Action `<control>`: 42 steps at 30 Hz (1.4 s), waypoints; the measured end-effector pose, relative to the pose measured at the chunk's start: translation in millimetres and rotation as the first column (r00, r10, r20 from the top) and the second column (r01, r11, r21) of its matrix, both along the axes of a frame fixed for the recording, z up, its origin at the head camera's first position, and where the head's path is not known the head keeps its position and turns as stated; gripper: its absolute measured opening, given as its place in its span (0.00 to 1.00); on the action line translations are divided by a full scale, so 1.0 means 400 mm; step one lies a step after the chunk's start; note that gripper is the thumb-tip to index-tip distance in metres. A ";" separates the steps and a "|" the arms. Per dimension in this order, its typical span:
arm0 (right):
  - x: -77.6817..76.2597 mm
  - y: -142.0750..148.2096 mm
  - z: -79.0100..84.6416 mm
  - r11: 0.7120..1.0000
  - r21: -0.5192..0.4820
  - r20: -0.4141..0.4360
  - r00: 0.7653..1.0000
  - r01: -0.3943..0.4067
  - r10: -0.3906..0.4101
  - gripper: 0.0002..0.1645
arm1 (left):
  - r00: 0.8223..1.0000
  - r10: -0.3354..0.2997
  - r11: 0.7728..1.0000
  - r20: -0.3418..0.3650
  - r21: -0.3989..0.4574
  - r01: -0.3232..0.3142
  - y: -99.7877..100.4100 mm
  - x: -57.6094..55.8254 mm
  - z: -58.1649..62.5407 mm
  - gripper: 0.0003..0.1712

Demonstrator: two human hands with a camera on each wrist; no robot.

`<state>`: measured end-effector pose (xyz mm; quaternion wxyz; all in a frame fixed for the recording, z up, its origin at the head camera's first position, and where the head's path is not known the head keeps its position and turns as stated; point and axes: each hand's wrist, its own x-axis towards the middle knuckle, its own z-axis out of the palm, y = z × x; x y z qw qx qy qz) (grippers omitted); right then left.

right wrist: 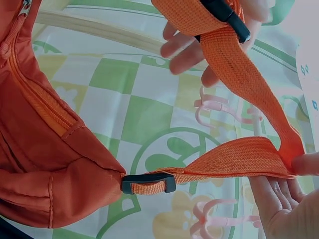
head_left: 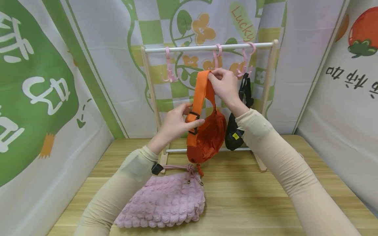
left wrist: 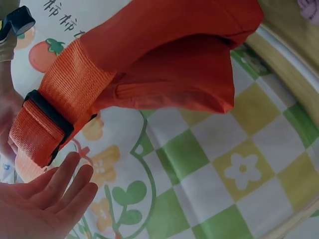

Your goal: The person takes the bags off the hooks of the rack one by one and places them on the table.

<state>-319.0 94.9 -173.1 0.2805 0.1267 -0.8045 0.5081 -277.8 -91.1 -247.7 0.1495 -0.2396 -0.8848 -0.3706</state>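
An orange waist bag [head_left: 214, 131] hangs in the air in front of the rack, its wide webbing strap [head_left: 200, 90] looped upward. At the top of that loop, my right hand [head_left: 225, 86] pinches the strap between thumb and fingers. Lower down, my left hand [head_left: 174, 120] is at the black strap buckle [head_left: 193, 117], thumb in front and fingers behind. The left wrist view shows the fingers [left wrist: 70, 186] of that hand extended beside the webbing, not curled round it. A slim black adjuster [right wrist: 148, 183] joins the strap's other end to the bag in the right wrist view.
Behind the bag stands a rack with a white top bar [head_left: 189, 49] and wooden posts. Pink hooks [head_left: 169, 67] hang from it, and a black bag [head_left: 233, 139] hangs at its right. A puffy pink bag [head_left: 168, 200] lies on the wooden table [head_left: 251, 203].
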 end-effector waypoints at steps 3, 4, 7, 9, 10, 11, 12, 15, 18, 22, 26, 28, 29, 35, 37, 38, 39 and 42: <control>0.001 0.000 0.000 1.000 -0.009 0.001 1.000 -0.002 0.002 0.16 | 1.000 -0.005 1.000 0.016 0.015 0.005 0.005 -0.001 -0.001 0.43; 0.001 0.001 0.000 1.000 -0.012 0.003 1.000 -0.002 0.002 0.16 | 1.000 -0.008 1.000 0.018 0.023 0.007 0.007 -0.001 -0.002 0.42; 0.001 0.002 0.000 1.000 -0.027 0.012 1.000 -0.001 0.002 0.15 | 1.000 -0.009 0.999 0.017 0.041 0.009 0.009 -0.003 -0.003 0.38; -0.001 0.004 0.000 0.999 -0.033 0.018 1.000 0.002 -0.001 0.16 | 1.000 -0.014 0.998 0.015 0.066 0.013 0.010 -0.004 -0.003 0.36; -0.002 0.005 0.000 0.999 -0.037 0.019 1.000 0.005 -0.004 0.15 | 1.000 -0.016 0.997 0.013 0.081 0.015 0.010 -0.004 -0.003 0.35; -0.003 0.005 0.001 0.999 -0.040 0.020 1.000 0.009 -0.008 0.16 | 1.000 -0.018 0.995 0.011 0.095 0.017 0.010 -0.004 -0.002 0.34; -0.004 0.006 0.002 0.999 -0.046 0.018 1.000 0.012 -0.011 0.16 | 1.000 -0.018 0.994 0.008 0.109 0.017 0.009 -0.004 -0.002 0.33; -0.008 0.008 0.004 0.998 -0.053 0.006 1.000 0.022 -0.021 0.15 | 1.000 -0.012 0.989 -0.007 0.148 0.013 0.007 -0.007 0.002 0.30; -0.011 0.012 0.005 0.997 -0.070 -0.004 1.000 0.027 -0.027 0.15 | 1.000 -0.006 0.983 -0.020 0.182 0.010 0.002 -0.008 0.007 0.29; -0.017 0.018 0.003 0.996 -0.089 -0.008 1.000 0.023 -0.024 0.15 | 0.999 0.018 0.975 -0.042 0.220 -0.008 -0.007 -0.008 0.018 0.28; -0.023 0.021 0.000 0.995 -0.097 -0.001 1.000 0.023 -0.023 0.15 | 0.997 0.058 0.967 -0.052 0.250 -0.044 -0.016 -0.011 0.029 0.26; -0.026 0.023 -0.003 0.995 -0.098 0.003 1.000 0.028 -0.027 0.16 | 0.997 0.063 0.962 -0.037 0.267 -0.051 -0.020 -0.013 0.034 0.25; -0.027 0.023 -0.004 0.995 -0.098 0.005 1.000 0.029 -0.029 0.16 | 0.998 0.064 0.960 -0.029 0.275 -0.053 -0.021 -0.013 0.036 0.25; -0.031 0.026 -0.010 0.993 -0.115 0.017 1.000 0.027 -0.025 0.16 | 0.999 0.039 0.940 0.036 0.338 -0.049 -0.024 -0.018 0.042 0.24; -0.032 0.027 -0.012 0.992 -0.119 0.019 0.999 0.030 -0.028 0.16 | 0.998 0.014 0.921 0.063 0.387 -0.038 -0.023 -0.020 0.046 0.24; -0.032 0.028 -0.012 0.992 -0.120 0.025 0.999 0.032 -0.030 0.17 | 0.997 0.004 0.910 0.076 0.413 -0.036 -0.021 -0.021 0.049 0.24; -0.033 0.029 -0.012 0.992 -0.121 0.028 0.999 0.036 -0.032 0.17 | 0.996 -0.010 0.896 0.092 0.444 -0.032 -0.019 -0.022 0.052 0.23; -0.034 0.031 -0.012 0.992 -0.113 0.040 0.998 0.049 -0.044 0.18 | 0.992 -0.052 0.850 0.116 0.527 -0.017 -0.014 -0.023 0.063 0.22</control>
